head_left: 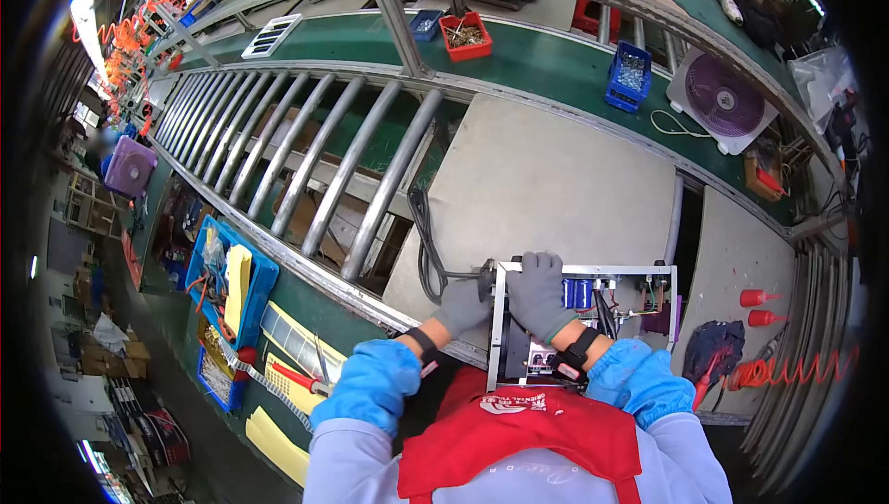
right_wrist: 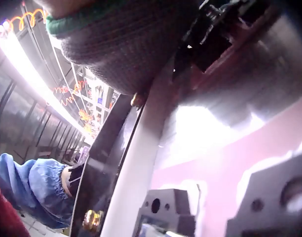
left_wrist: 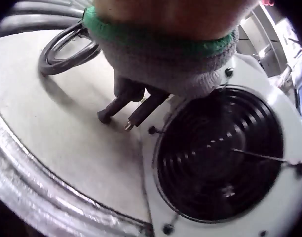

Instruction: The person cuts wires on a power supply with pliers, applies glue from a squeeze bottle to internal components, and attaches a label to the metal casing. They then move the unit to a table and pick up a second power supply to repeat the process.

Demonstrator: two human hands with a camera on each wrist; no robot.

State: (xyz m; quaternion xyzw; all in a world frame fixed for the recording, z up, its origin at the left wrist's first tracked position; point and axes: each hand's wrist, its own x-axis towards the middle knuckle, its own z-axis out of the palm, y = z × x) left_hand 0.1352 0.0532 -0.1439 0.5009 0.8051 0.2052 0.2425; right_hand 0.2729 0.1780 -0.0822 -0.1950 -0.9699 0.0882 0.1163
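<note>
Red apron, hands at metal case, cable perhaps held

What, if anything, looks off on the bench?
Nothing looks damaged or spilled. Only mildly untidy: a yellow sheet lies slantwise in the blue bin, and the black cable lies in loose loops beside the chassis.
</note>
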